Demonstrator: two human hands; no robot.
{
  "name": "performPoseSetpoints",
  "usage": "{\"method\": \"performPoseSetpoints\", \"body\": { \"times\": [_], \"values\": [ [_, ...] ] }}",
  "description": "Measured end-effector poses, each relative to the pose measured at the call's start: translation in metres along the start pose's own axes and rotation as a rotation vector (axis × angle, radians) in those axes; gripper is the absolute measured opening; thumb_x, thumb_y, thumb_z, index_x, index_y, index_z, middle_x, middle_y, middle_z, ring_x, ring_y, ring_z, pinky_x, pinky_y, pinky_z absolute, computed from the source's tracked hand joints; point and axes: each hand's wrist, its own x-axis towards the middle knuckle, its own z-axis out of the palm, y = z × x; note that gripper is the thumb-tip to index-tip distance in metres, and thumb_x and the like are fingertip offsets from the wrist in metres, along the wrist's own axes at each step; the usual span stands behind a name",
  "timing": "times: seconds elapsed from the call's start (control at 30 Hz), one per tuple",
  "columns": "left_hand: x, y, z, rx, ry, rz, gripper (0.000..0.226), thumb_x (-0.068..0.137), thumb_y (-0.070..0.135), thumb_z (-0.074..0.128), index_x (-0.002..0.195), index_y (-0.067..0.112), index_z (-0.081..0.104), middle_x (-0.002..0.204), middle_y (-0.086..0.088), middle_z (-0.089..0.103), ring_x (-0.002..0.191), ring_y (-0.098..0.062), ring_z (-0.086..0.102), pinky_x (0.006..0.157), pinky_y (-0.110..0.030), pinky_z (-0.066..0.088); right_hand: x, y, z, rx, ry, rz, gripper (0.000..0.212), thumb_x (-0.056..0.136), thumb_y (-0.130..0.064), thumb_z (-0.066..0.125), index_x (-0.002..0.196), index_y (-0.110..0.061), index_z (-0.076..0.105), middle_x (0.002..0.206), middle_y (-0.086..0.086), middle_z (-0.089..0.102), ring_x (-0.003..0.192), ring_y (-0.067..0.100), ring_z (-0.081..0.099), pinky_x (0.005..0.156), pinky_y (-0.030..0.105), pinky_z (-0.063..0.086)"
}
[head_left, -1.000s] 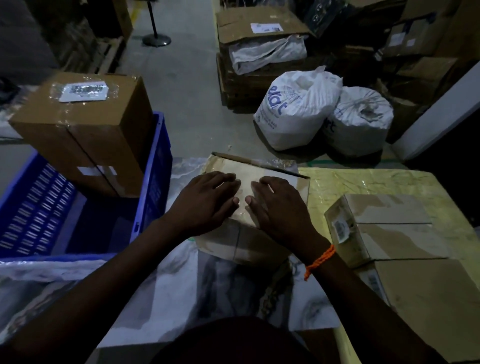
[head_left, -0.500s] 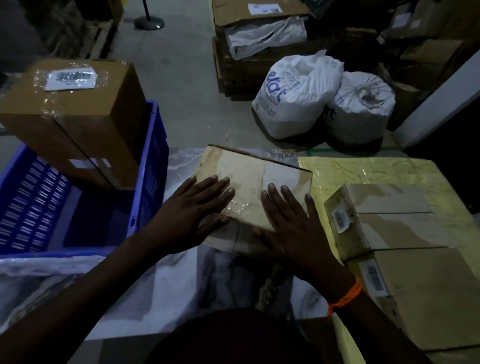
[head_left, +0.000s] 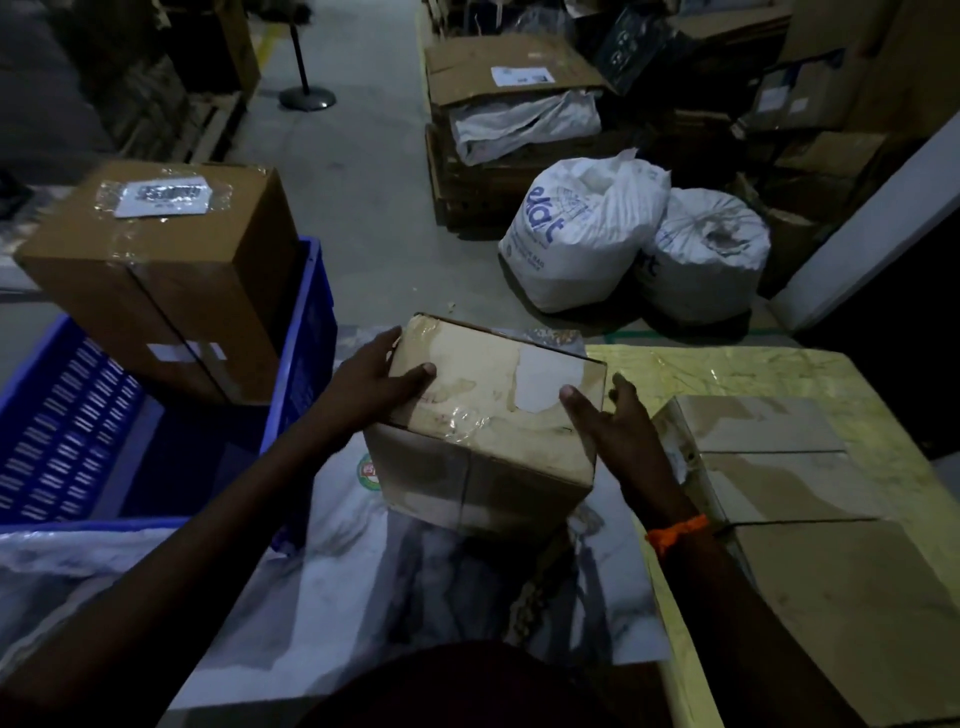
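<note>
A taped brown cardboard box sits in front of me on the table, over a grey and white printed sheet. My left hand grips its left side, thumb on the top face and fingers round the far left corner. My right hand grips its right side, thumb on the top near a white label patch, fingers down the right face. An orange band circles my right wrist.
Two more cardboard boxes lie on the yellow table cover to the right. On the left, a blue crate holds a large labelled box. Beyond the table: two white sacks, stacked cartons, a post stand.
Both hands left the box's top, where they lay flat, and moved out to its left and right sides. The box now appears taller and turned slightly.
</note>
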Motion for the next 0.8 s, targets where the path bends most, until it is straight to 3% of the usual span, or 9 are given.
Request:
{"method": "performPoseSetpoints", "body": {
  "times": [0.1,0.17,0.27,0.4,0.5,0.57,0.63,0.73,0.8],
  "values": [
    [0.010,0.002,0.007,-0.096,-0.040,-0.077,0.082,0.084,0.060,0.069,0.152,0.023,0.041,0.139,-0.002,0.058,0.119,-0.024,0.062,0.098,-0.042,0.055,0.019,0.005,0.001,0.101,-0.089,0.020,0.042,0.090,-0.051,0.076,0.116,-0.018,0.073,0.106,-0.005,0.078,0.100,0.015,0.074,0.091,0.039,0.060],
    [0.007,0.008,0.014,-0.088,-0.013,-0.054,0.089,0.077,0.066,0.066,0.152,0.024,0.042,0.140,-0.004,0.059,0.120,-0.024,0.062,0.102,-0.049,0.053,0.026,0.008,0.001,0.079,-0.029,0.010,0.059,0.079,-0.067,0.077,0.116,-0.021,0.075,0.107,-0.005,0.079,0.101,0.015,0.075,0.097,0.047,0.059],
    [0.002,0.015,0.024,-0.114,0.074,0.026,0.082,0.080,0.062,0.067,0.150,0.026,0.042,0.142,-0.001,0.057,0.124,-0.022,0.059,0.104,-0.047,0.051,0.034,0.005,0.000,0.047,0.094,-0.042,0.079,0.067,-0.081,0.075,0.121,-0.024,0.070,0.111,-0.008,0.077,0.104,0.012,0.073,0.099,0.045,0.057],
    [0.001,0.010,0.033,-0.216,0.197,0.078,0.076,0.084,0.046,0.079,0.148,0.026,0.042,0.139,0.005,0.057,0.121,-0.009,0.058,0.102,-0.033,0.052,0.037,-0.001,-0.004,0.099,0.157,-0.108,0.074,0.073,-0.072,0.076,0.130,-0.027,0.062,0.119,-0.009,0.073,0.110,0.012,0.069,0.097,0.039,0.056],
    [-0.008,0.001,0.045,-0.279,0.261,0.101,0.060,0.087,0.036,0.081,0.137,0.022,0.051,0.135,0.009,0.059,0.117,0.008,0.057,0.095,-0.017,0.051,0.036,0.009,-0.008,0.148,0.181,-0.091,0.062,0.084,-0.059,0.077,0.127,-0.016,0.062,0.115,-0.003,0.071,0.110,0.019,0.067,0.094,0.040,0.055],
    [-0.019,-0.008,0.052,-0.349,0.325,0.037,0.051,0.086,0.046,0.079,0.127,0.023,0.058,0.126,0.014,0.065,0.115,-0.001,0.063,0.095,-0.027,0.055,0.030,0.018,-0.008,0.143,0.200,-0.072,0.058,0.088,-0.051,0.076,0.129,-0.013,0.059,0.116,0.000,0.069,0.110,0.020,0.065,0.093,0.039,0.054],
    [-0.029,-0.016,0.055,-0.396,0.348,-0.050,0.057,0.084,0.062,0.074,0.127,0.026,0.061,0.117,0.017,0.069,0.108,-0.006,0.069,0.092,-0.038,0.060,0.023,0.030,-0.006,0.131,0.206,-0.060,0.064,0.088,-0.053,0.076,0.137,-0.016,0.054,0.126,0.001,0.066,0.116,0.018,0.062,0.097,0.038,0.053],
    [-0.043,-0.023,0.061,-0.431,0.265,-0.159,0.075,0.080,0.071,0.071,0.138,0.025,0.061,0.115,0.012,0.069,0.101,-0.008,0.071,0.084,-0.045,0.063,0.013,0.050,-0.007,0.105,0.209,-0.050,0.071,0.090,-0.054,0.073,0.145,-0.015,0.051,0.133,0.001,0.060,0.122,0.016,0.057,0.103,0.036,0.051],
    [-0.052,-0.027,0.067,-0.380,0.190,-0.202,0.069,0.075,0.078,0.070,0.125,0.030,0.071,0.111,0.016,0.073,0.098,-0.007,0.072,0.086,-0.046,0.063,0.006,0.061,-0.011,0.089,0.209,-0.038,0.068,0.092,-0.050,0.072,0.145,-0.012,0.053,0.130,-0.001,0.057,0.122,0.015,0.055,0.103,0.036,0.050]
  ]
}}
